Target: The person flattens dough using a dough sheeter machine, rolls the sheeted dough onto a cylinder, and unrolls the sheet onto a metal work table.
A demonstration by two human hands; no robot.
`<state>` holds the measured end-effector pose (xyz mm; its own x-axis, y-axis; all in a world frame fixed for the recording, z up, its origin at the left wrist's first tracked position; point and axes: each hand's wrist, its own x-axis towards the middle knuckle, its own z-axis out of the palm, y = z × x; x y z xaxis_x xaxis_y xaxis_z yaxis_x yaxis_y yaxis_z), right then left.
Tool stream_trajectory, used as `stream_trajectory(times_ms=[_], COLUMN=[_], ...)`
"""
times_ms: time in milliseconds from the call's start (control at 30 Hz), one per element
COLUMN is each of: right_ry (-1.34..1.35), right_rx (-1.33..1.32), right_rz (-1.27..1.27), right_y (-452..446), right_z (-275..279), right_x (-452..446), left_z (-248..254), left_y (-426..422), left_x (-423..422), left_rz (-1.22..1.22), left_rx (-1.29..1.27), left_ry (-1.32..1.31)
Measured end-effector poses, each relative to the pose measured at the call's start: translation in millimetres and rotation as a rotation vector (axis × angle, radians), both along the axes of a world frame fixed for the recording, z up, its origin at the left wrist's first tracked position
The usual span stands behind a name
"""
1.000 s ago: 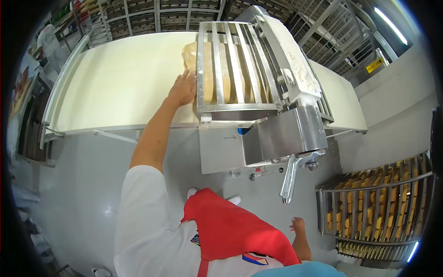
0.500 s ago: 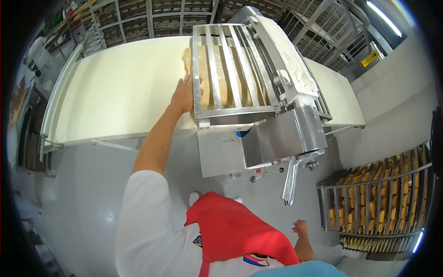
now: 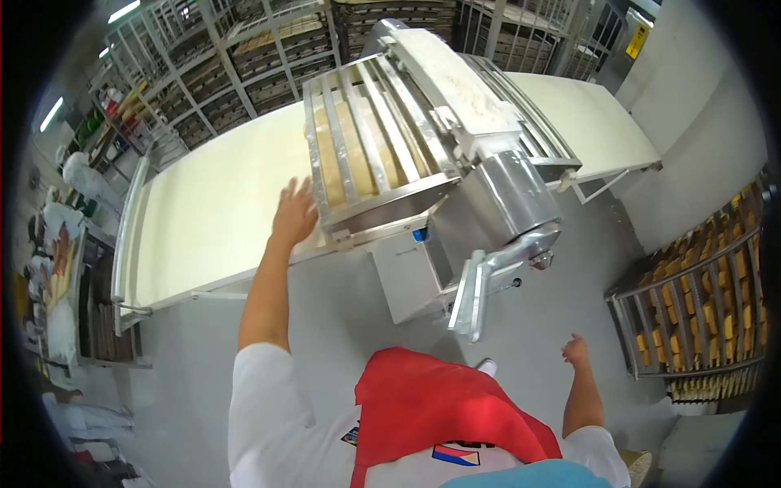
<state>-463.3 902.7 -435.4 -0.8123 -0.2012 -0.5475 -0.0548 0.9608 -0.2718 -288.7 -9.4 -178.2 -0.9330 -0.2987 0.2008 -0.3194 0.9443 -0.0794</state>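
Note:
A thick slab of pale dough point(image 3: 358, 142) lies on the cream belt point(image 3: 236, 179) under the slatted metal guard point(image 3: 390, 185) of a dough sheeter. Just left of the guard, over the belt, my left hand point(image 3: 294, 213) is open with its fingers spread, holding nothing. Out to my right, well apart from the machine, my right hand point(image 3: 575, 350) hangs in the air with its fingers loosely apart and nothing visible in it. Between my hands, a metal lever point(image 3: 470, 297) slants down from the sheeter's housing point(image 3: 517, 199).
White flour fills the long trough point(image 3: 464, 85) on top of the sheeter. A rack of golden baked pieces point(image 3: 700, 317) stands at the right, by the wall. Tall metal racks point(image 3: 268, 49) line the back. People in white point(image 3: 85, 179) are at the far left.
My left hand has come off the dough's edge and out from beside the guard, moving left. My right hand has swung out and up. The view has tilted and shifted.

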Motion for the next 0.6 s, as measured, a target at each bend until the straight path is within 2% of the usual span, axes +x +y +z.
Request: stream_trajectory(times_ms=[33, 67, 100, 133, 200, 233, 300, 333, 367, 433, 500, 533, 567, 600], right_ry=[0.045, 0.106, 0.216, 0.326, 0.513, 0.552, 0.572, 0.565, 0.624, 0.700, 0.673, 0.625, 0.621, 0.734], right_rx=[-0.090, -0.190, -0.260, -0.322, -0.323, -0.343, -0.421, -0.485, -0.573, -0.705, -0.779, -0.801, -0.805, -0.817], right_rz=[-0.184, -0.358, -0.300, -0.235, -0.149, -0.128, -0.116, -0.122, -0.091, 0.028, 0.138, 0.162, 0.174, 0.265], right_y=[-20, -55, -40, -24, -34, -38, -52, -67, -86, -124, -169, -191, -211, -230], right_z=[36, 88, 75, 62, 104, 121, 149, 163, 180, 206, 237, 255, 263, 270], right_x=[-2, 1, -18, -38, -63, -78, -106, -123, -139, -173, -207, -219, -234, -248], left_z=[5, 0, -23, -14, -30, -34, -77, -76, -107, -133, -154, -180, -181, -185], left_y=[10, 13, 2, 25, 54, 93, 149, 203, 235, 321, 401, 430, 461, 491], left_x=[18, 40, 63, 86, 145, 171, 237, 250, 284, 314, 325, 335, 321, 305], left_rz=[0.058, 0.084, 0.039, 0.160, 0.257, 0.447, 0.612, 0.775, 0.775, 0.996, 0.959, 0.960, 1.053, 1.140], left_rx=[0.079, 0.008, -0.149, 0.034, 0.019, 0.011, -0.005, 0.143, 0.107, 0.391, 0.593, 0.619, 0.721, 0.825], left_ry=[0.085, 0.173, 0.310, 0.425, 0.447, 0.460, 0.324, 0.275, 0.191, -0.218, -0.389, -0.452, -0.421, -0.386])
